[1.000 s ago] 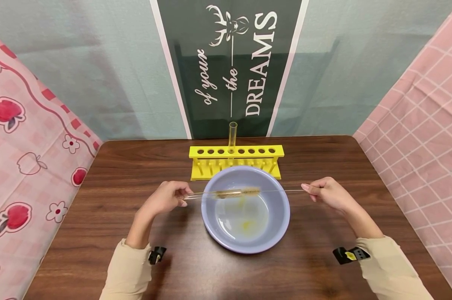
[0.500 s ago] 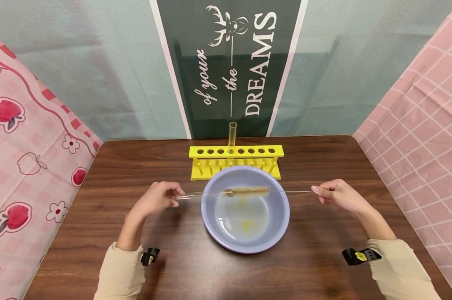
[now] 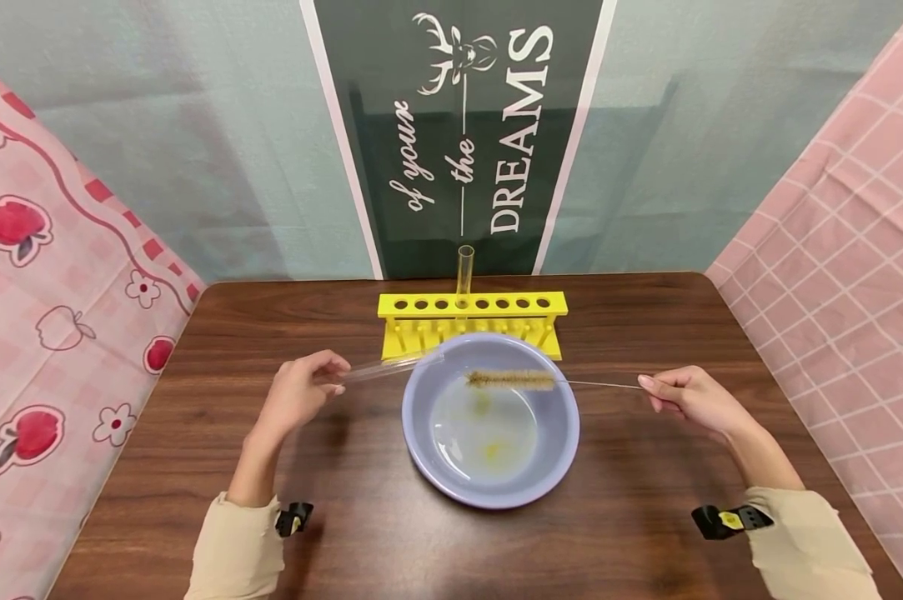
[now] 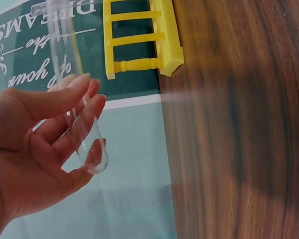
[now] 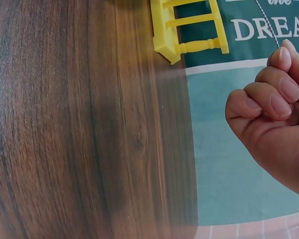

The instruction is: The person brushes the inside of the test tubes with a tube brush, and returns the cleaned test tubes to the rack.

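My left hand point(image 3: 301, 392) grips a clear glass test tube point(image 3: 394, 367) near its rounded end, its mouth pointing right over the left rim of the basin. In the left wrist view the tube point(image 4: 93, 144) lies between thumb and curled fingers. The right hand point(image 3: 691, 400) pinches the thin wire handle of a test tube brush point(image 3: 513, 380), whose tan bristles hang over the basin, apart from the tube. Twisted wire point(image 5: 267, 25) runs up from the pinching fingertips in the right wrist view. Between the hands sits the lavender basin point(image 3: 489, 493), holding cloudy water with yellowish patches.
Behind the basin stands a yellow test tube rack point(image 3: 511, 305) with one upright test tube point(image 3: 464, 271) in it. All stand on a dark wood table point(image 3: 631, 533), with a printed cloth point(image 3: 271, 167) hanging behind and pink cloths at both sides.
The brush has come out of the test tube. My left hand has moved left with the tube, its mouth tilting up and away; the right hand has moved right with the brush.
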The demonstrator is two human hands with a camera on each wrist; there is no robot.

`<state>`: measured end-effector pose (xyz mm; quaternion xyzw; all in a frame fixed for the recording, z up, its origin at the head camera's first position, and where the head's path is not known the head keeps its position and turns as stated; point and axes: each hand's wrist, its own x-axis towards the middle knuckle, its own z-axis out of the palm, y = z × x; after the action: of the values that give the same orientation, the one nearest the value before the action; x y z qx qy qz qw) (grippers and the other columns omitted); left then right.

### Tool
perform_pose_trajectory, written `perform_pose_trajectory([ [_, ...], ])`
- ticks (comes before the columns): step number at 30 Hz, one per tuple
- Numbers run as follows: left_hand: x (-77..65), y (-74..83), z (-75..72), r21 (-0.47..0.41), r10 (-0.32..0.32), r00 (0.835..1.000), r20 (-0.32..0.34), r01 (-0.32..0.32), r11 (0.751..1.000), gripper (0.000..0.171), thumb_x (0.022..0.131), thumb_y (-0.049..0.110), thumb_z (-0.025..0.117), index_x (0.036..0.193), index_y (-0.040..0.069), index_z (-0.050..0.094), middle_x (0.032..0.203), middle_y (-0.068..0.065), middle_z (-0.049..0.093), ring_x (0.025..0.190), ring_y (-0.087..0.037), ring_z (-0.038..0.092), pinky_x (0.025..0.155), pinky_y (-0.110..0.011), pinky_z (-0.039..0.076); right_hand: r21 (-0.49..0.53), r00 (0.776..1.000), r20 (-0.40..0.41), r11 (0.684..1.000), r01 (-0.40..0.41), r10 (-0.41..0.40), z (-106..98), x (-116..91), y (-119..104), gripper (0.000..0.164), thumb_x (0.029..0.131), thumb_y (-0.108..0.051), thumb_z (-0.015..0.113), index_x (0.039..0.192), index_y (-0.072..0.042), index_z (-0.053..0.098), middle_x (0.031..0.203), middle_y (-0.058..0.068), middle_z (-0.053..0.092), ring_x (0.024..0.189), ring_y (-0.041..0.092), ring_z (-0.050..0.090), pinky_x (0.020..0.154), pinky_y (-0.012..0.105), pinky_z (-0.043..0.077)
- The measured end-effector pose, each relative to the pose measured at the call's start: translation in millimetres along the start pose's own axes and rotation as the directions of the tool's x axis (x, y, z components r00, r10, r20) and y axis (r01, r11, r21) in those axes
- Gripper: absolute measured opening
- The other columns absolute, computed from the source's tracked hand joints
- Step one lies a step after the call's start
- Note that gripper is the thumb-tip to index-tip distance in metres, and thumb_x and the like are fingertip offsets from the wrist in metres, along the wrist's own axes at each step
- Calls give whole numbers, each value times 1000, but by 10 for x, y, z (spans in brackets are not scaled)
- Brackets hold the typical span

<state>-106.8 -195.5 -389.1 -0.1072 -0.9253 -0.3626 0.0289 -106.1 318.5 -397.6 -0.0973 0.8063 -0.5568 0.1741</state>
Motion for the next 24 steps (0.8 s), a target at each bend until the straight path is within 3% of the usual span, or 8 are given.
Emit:
perform_pose_trajectory([
  [12,105,28,146,-80,13,989,-144,-25,996,25,71,-8,71,92,-1,58,84,-13,60,79,-27,57,72,-42,47,37,1000,22,999,11,-12,85,31,33,37,95,-8,46,61,7,47,49,3,24,43,21,16,37,36,17],
  [24,298,102,210,-167,-62,977,-203,28,986,24,75,-4,70,95,0,58,85,-15,65,83,-27,61,74,-40,48,16,1000,24,1000,-5,5,163,65,20,39,95,-10,46,61,7,46,48,0,24,42,14,18,37,34,17],
])
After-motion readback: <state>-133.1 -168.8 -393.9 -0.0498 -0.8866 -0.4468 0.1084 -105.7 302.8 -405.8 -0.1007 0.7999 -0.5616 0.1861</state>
